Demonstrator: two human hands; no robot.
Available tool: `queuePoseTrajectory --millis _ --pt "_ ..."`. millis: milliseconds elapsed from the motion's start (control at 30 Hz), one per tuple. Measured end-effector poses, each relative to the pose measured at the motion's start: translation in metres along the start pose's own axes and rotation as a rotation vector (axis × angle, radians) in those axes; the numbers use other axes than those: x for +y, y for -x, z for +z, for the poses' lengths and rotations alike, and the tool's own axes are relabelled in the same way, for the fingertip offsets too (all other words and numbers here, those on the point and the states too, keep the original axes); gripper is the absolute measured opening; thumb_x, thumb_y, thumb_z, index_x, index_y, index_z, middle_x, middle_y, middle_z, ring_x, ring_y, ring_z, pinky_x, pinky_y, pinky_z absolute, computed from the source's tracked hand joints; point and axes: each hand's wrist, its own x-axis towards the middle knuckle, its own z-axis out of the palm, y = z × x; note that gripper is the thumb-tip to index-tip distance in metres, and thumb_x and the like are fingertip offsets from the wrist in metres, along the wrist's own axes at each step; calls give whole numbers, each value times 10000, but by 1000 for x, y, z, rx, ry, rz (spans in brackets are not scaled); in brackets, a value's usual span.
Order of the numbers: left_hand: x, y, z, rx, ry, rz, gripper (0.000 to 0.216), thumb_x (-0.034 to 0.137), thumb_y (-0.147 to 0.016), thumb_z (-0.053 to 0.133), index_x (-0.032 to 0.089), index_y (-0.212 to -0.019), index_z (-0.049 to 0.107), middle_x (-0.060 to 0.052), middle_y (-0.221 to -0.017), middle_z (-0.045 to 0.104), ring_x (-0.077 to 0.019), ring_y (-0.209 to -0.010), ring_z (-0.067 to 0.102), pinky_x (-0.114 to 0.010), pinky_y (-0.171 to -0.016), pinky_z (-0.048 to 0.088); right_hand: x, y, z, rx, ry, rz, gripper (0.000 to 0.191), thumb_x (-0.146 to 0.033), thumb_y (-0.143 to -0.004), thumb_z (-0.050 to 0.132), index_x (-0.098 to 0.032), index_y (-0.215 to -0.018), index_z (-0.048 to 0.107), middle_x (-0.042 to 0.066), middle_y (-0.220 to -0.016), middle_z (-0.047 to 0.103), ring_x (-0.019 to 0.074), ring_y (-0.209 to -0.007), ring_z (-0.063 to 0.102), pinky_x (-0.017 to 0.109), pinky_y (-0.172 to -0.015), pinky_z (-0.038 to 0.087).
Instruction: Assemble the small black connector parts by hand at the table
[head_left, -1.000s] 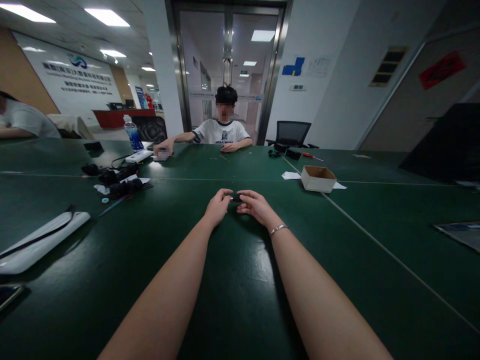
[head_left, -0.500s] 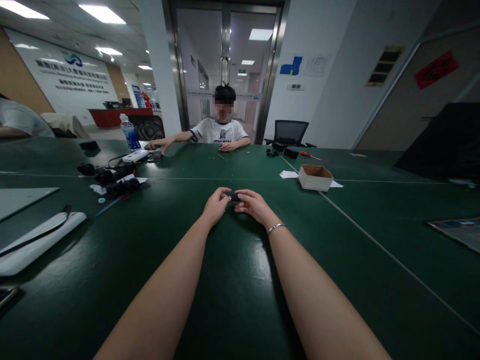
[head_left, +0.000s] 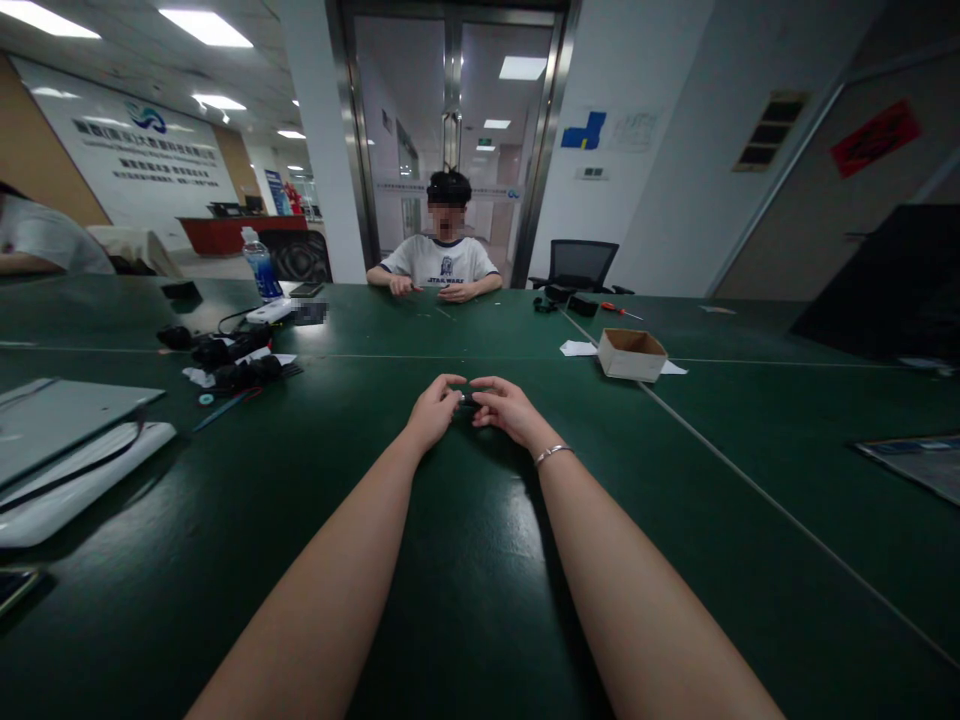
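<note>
Between my hands is a small black object (head_left: 469,400) with a shiny silver end, held just above the green table (head_left: 465,530). My left hand (head_left: 433,414) pinches the silver end at its fingertips. The black part is gripped between the thumb and fingers of my right hand (head_left: 508,410), which has a silver bangle (head_left: 553,455) at the wrist. My fingers hide much of the object, and its exact kind is too small to make out.
Across the table sits a person (head_left: 446,262). An open box (head_left: 631,355) stands to the right, with a red screwdriver (head_left: 619,310) behind it. Black gear (head_left: 232,350), a bottle (head_left: 260,265), a white case (head_left: 90,480) and a grey panel (head_left: 67,415) are on the left.
The person opposite has drawn an outstretched arm back from the items on the left. The grey panel at left shows further into view. My hands stay almost in place, the small object slightly lower.
</note>
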Motion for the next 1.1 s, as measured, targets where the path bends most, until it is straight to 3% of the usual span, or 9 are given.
queuePoseTrajectory --millis 167,300,433,600,1100 --pt "-2 1 -1 -16 -97 26 311 371 -892 386 186 -1028 597 31 -564 470 -110 -510 444 -215 -496 329 1 1 -5 -68 -35 -18 232 -44 -798 597 -139 -1009 584 15 -725 626 105 -518 607 230 -525 568" --pt "-2 1 -1 -22 -113 24 280 314 -866 426 196 -1056 595 24 -622 514 -108 -548 471 -214 -517 341 1 1 -5 -76 -41 -32 241 -47 -788 608 -144 -1008 596 7 -716 616 106 -523 610 235 -540 569" --pt "-1 0 -1 -18 -148 34 322 374 -894 380 190 -1039 600 27 -569 490 -113 -516 453 -220 -508 337 1 0 -5 -106 -31 -38 244 -30 -777 606 -153 -987 616 9 -759 618 100 -540 618 218 -544 566" --pt "-3 -1 -1 -24 -97 -24 293 273 -844 432 198 -1084 581 16 -665 538 -103 -537 463 -210 -512 356 2 -1 -6 -79 -48 -36 253 -14 -769 607 -153 -981 613 9 -784 611 101 -551 626 216 -552 569" --pt "-2 0 -1 -15 -179 32 283 347 -870 422 217 -1045 603 12 -673 553 -118 -582 495 -218 -536 359 2 -1 -6 -54 -60 -17 240 -28 -778 617 -152 -984 612 13 -788 628 97 -547 628 210 -555 574"
